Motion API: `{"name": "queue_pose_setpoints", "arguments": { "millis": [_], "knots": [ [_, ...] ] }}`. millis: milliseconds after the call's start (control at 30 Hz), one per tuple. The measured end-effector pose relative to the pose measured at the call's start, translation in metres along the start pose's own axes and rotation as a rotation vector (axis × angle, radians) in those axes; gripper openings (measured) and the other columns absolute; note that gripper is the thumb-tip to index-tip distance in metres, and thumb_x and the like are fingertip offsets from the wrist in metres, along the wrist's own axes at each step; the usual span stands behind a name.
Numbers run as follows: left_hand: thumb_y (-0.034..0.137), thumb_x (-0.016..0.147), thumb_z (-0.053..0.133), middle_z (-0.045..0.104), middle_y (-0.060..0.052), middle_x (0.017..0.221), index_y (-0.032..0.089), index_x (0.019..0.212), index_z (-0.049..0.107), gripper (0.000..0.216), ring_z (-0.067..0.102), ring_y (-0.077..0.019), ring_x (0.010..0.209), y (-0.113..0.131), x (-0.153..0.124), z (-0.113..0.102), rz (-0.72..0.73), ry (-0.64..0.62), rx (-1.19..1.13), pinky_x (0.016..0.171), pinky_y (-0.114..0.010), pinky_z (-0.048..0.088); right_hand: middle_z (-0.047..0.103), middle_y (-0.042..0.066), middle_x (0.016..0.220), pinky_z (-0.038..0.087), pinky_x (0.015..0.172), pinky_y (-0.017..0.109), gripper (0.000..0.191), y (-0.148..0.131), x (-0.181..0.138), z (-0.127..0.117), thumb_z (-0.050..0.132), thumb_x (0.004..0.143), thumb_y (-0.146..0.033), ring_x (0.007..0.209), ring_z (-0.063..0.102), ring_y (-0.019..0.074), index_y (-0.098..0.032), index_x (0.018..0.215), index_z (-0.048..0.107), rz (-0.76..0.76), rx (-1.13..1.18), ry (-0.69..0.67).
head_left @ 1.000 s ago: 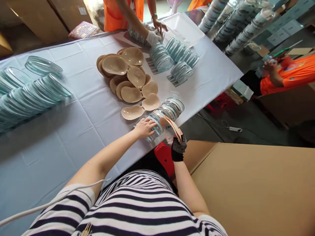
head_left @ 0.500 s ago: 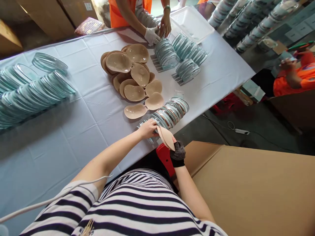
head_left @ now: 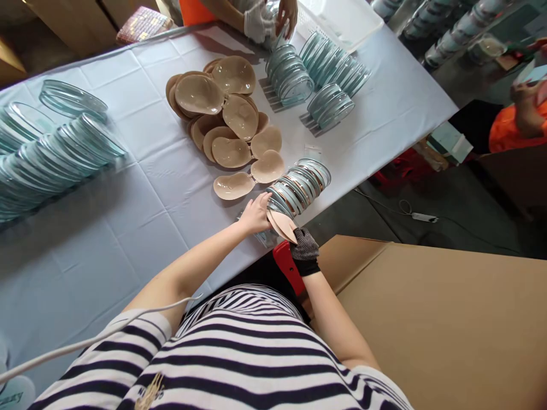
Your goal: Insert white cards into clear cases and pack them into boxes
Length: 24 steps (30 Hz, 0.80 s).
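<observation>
My right hand, in a dark dotted glove, is closed on a folded beige stick-on bra, cups nested together. Bare and with fingers stretched out, my left hand lies against the near end of a row of clear plastic cases, beside the bra's upper tip. Its palm side is hidden, so a grip on a case cannot be seen. Under that wrist, part of another clear case shows. Just beyond lies an open two-cup beige bra, in front of a pile of similar bras.
More clear cases stand in rows at left, and others at the back. A co-worker's gloved hand works near a white basket. A large cardboard box is at my right, past the table edge.
My left fingers have come off the bra's tip and stretch out over the case row. My right hand has brought the bra slightly up and left, closer to the cases. The view has shifted.
</observation>
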<state>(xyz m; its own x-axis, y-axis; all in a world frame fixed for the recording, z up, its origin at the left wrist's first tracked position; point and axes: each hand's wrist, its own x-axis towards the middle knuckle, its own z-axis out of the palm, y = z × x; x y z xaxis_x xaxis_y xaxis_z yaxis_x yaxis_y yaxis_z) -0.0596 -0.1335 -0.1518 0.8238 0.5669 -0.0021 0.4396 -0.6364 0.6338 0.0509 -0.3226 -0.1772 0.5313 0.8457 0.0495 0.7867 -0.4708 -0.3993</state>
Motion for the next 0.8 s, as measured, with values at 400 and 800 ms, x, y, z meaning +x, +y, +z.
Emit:
{"name": "queue_pose_setpoints", "arguments": {
  "millis": [400, 800],
  "knots": [
    [0.050, 0.059, 0.084, 0.033, -0.019, 0.157, 0.020, 0.150, 0.037, 0.107, 0.045, -0.0396, 0.136, 0.003, 0.003, -0.006, 0.039, -0.169, 0.063, 0.108, -0.042, 0.039, 0.074, 0.010, 0.097, 0.046, 0.072, 0.027, 0.022, 0.007, 0.018, 0.011, 0.054, 0.090, -0.030, 0.084, 0.068, 0.0219, -0.017, 0.102, 0.067, 0.103, 0.044, -0.015],
    [0.055, 0.063, 0.080, 0.028, -0.020, 0.159, 0.019, 0.152, 0.034, 0.106, 0.042, -0.0401, 0.138, 0.004, 0.002, -0.010, 0.025, -0.229, 0.075, 0.110, -0.044, 0.037, 0.074, 0.009, 0.105, 0.049, 0.075, 0.027, 0.033, 0.001, 0.018, 0.036, 0.057, 0.087, -0.030, 0.085, 0.068, 0.0213, -0.018, 0.117, 0.066, 0.161, 0.172, -0.030]
  ]
}}
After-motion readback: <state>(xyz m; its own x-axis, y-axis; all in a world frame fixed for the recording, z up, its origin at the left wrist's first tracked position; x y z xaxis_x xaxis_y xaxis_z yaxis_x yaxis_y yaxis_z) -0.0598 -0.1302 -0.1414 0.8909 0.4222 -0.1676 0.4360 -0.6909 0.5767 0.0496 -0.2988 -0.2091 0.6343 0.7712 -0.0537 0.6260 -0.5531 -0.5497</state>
